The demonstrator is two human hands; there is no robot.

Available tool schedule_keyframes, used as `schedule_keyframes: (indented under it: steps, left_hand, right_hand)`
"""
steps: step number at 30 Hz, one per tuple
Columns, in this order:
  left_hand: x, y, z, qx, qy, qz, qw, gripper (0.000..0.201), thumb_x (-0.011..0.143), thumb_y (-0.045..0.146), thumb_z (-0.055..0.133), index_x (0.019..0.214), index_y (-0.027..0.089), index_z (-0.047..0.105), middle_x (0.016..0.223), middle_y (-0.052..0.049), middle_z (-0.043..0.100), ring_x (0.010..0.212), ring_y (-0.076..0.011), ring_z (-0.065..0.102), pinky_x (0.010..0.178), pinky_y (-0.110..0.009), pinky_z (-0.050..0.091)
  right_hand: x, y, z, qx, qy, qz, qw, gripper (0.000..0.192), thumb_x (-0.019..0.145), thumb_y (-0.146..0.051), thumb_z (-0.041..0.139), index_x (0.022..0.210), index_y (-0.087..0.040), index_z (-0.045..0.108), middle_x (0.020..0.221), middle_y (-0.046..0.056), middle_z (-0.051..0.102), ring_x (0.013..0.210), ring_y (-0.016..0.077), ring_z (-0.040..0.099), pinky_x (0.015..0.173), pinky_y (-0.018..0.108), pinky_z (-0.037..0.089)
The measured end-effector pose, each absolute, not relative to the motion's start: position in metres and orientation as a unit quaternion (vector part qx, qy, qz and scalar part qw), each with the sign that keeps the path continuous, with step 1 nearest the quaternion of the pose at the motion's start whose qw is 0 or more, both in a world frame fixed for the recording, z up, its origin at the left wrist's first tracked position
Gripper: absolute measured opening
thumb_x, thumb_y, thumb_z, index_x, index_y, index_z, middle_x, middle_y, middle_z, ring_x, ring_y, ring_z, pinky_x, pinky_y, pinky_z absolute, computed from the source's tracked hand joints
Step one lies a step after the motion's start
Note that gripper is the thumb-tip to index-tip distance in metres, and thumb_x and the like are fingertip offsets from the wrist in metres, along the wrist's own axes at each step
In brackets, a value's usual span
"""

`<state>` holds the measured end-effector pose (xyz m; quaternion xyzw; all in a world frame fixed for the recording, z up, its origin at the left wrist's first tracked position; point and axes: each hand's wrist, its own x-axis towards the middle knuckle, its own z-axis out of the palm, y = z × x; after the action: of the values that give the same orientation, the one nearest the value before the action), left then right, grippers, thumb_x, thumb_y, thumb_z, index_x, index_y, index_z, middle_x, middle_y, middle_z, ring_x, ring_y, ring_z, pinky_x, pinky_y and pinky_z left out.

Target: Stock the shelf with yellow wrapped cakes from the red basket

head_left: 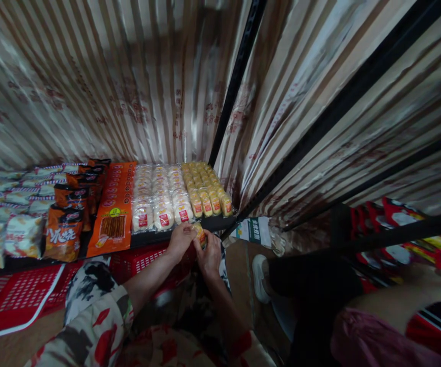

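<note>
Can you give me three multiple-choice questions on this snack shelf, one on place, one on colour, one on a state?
1. Where is the small yellow snack packet?
A. Between both hands at the shelf's front edge
B. Inside the red basket
C. On the floor

2. What colour is the basket under the shelf?
A. Blue
B. Red
C. Green

3. How is the right hand?
A. Hanging free
B. Flat on the floor
C. Pinching the packet

A: left hand and right hand meet on it there.
B: its grid is red.
C: fingers close on the packet.
</note>
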<state>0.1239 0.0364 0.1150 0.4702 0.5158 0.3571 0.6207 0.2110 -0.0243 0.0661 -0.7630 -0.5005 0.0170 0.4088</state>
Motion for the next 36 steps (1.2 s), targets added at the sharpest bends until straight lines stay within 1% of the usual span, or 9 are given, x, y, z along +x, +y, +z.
schedule_keyframes:
  steps: [2,5,9,15,21,27,32,36]
  left_hand:
    - [0.131,0.038,0.114,0.473,0.511,0.356,0.623,0.012,0.069,0.013,0.062,0.081,0.015,0.061,0.073,0.0,0.064,0.072,-0.0127,0.06,0.069,-0.022,0.047]
    - [0.143,0.041,0.111,0.5,0.509,0.35,0.606,0.018,0.071,0.009,0.058,0.088,0.015,0.06,0.075,0.0,0.065,0.07,-0.0116,0.06,0.066,-0.021,0.047]
    - [0.156,0.048,0.106,0.538,0.52,0.338,0.571,0.021,0.071,0.01,0.058,0.091,0.016,0.061,0.075,0.001,0.064,0.068,-0.0116,0.058,0.064,-0.02,0.045]
    - [0.173,0.061,0.1,0.583,0.521,0.329,0.53,0.025,0.07,0.012,0.059,0.094,0.018,0.063,0.077,0.0,0.062,0.074,-0.0136,0.058,0.073,-0.024,0.045]
    - [0.193,0.063,0.103,0.611,0.522,0.332,0.494,0.023,0.075,0.012,0.055,0.097,0.016,0.061,0.084,-0.003,0.06,0.081,-0.0148,0.058,0.079,-0.026,0.045]
    - [0.209,0.064,0.107,0.608,0.525,0.344,0.486,0.02,0.073,0.009,0.056,0.092,0.015,0.058,0.084,-0.004,0.061,0.079,-0.0144,0.059,0.075,-0.024,0.046]
    - [0.217,0.066,0.107,0.596,0.528,0.354,0.49,0.022,0.074,0.006,0.053,0.094,0.013,0.055,0.085,-0.004,0.062,0.078,-0.0125,0.06,0.071,-0.022,0.047]
    - [0.219,0.067,0.107,0.599,0.534,0.354,0.48,0.016,0.073,0.005,0.052,0.085,0.015,0.058,0.078,-0.001,0.062,0.074,-0.0116,0.06,0.072,-0.023,0.047]
  right_hand:
    - [0.214,-0.021,0.066,-0.769,-0.489,0.019,0.411,0.032,0.085,-0.041,0.049,0.104,-0.017,0.058,0.095,0.009,0.063,0.09,0.0237,0.054,0.082,0.036,0.043]
    - [0.219,-0.016,0.067,-0.771,-0.475,0.02,0.424,0.029,0.085,-0.038,0.048,0.103,-0.017,0.058,0.092,0.009,0.063,0.086,0.0225,0.055,0.079,0.035,0.043]
    - [0.228,-0.01,0.066,-0.763,-0.468,0.019,0.445,0.03,0.085,-0.036,0.046,0.106,-0.016,0.056,0.096,0.01,0.063,0.089,0.0231,0.055,0.082,0.037,0.044]
    - [0.244,-0.008,0.058,-0.752,-0.467,0.043,0.463,0.035,0.084,-0.034,0.047,0.114,-0.016,0.054,0.108,0.013,0.06,0.101,0.024,0.053,0.09,0.04,0.042]
    - [0.258,-0.008,0.06,-0.764,-0.455,0.045,0.456,0.036,0.084,-0.032,0.047,0.115,-0.016,0.054,0.107,0.012,0.06,0.098,0.0239,0.053,0.088,0.039,0.043]
    - [0.27,-0.001,0.062,-0.771,-0.443,0.028,0.457,0.035,0.083,-0.028,0.047,0.114,-0.015,0.054,0.106,0.012,0.06,0.098,0.0237,0.053,0.089,0.039,0.042]
    - [0.276,0.007,0.059,-0.779,-0.436,0.007,0.451,0.035,0.083,-0.027,0.044,0.114,-0.014,0.054,0.104,0.012,0.06,0.097,0.0233,0.052,0.089,0.039,0.042]
    - [0.279,0.012,0.059,-0.779,-0.433,-0.004,0.452,0.035,0.084,-0.028,0.044,0.114,-0.013,0.054,0.105,0.012,0.06,0.098,0.023,0.052,0.088,0.038,0.042]
